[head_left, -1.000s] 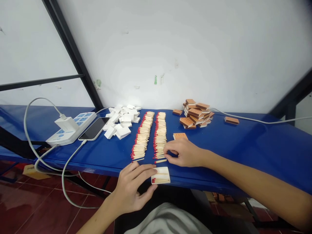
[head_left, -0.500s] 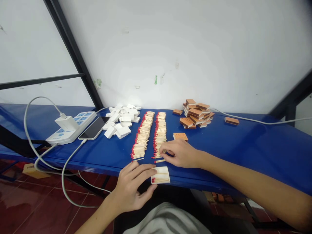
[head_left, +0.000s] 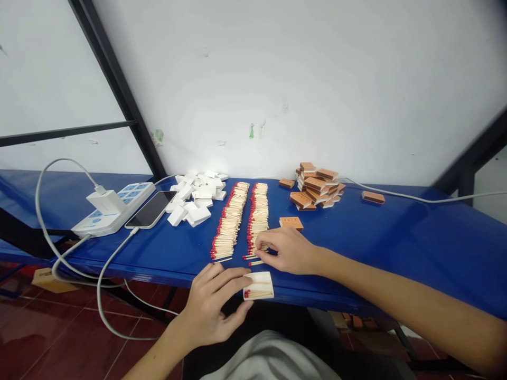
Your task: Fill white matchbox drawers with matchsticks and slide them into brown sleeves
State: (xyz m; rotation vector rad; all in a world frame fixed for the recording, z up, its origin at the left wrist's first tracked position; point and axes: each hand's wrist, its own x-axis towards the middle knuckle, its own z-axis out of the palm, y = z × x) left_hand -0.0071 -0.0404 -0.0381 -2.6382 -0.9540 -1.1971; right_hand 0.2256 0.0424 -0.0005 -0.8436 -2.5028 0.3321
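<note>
Between the fingers and thumb of my left hand (head_left: 222, 301) is a small white matchbox tray (head_left: 263, 278), held at the table's front edge. Several red-tipped matches (head_left: 259, 294) lie along its near side. My right hand (head_left: 287, 250) is at the near end of the right-hand row of matches (head_left: 259, 211), thumb and index finger curled close together over the sticks. Whether a match is pinched there I cannot make out. To the left runs a second row of matches (head_left: 231, 221), heads facing left. Just beyond my right hand lies an orange matchbox (head_left: 291, 223).
White trays (head_left: 198, 195) are heaped at the back left, beside a phone (head_left: 151, 210) and a power strip (head_left: 114, 208) with cables. A pile of orange matchboxes (head_left: 317, 184) stands at the back right. Another matchbox (head_left: 373, 197) lies farther right, near a cable.
My right hand has shifted slightly at the near end of the match row, and a match there now sticks out farther left. My left hand keeps its hold on the tray.
</note>
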